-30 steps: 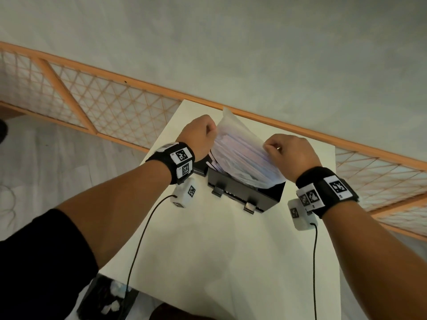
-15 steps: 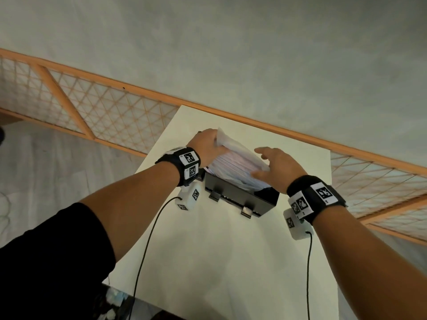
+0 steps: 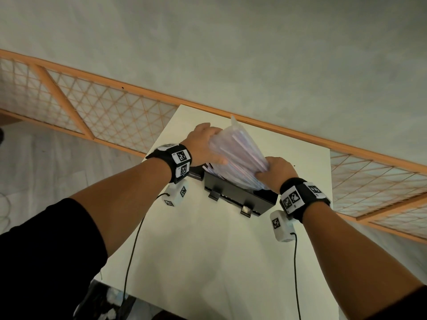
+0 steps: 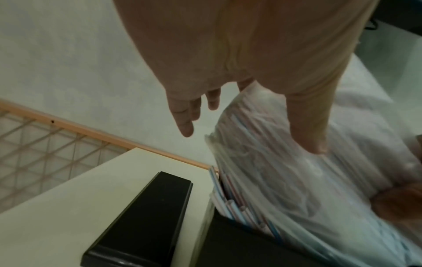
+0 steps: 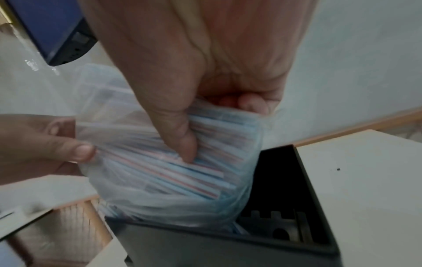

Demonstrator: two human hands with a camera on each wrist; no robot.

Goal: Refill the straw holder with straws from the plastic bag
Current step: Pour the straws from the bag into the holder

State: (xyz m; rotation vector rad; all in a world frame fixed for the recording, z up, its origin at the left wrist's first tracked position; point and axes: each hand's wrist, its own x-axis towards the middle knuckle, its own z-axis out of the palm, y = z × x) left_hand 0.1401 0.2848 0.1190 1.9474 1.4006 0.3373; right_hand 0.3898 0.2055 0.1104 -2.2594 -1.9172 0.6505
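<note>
Head view: plastic bag of straws, lower end in straw holder on desk. Your left hand pinches upper side, right hand clutches lower end. Keep straws lengthwise; slide out gently.

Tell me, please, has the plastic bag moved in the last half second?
Yes. The plastic bag has tipped up: its far end stands higher above the black straw holder than half a second ago, when it lay flatter.

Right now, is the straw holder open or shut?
Open. The straw holder shows its bare inside, and the plastic bag dips into its top.
</note>
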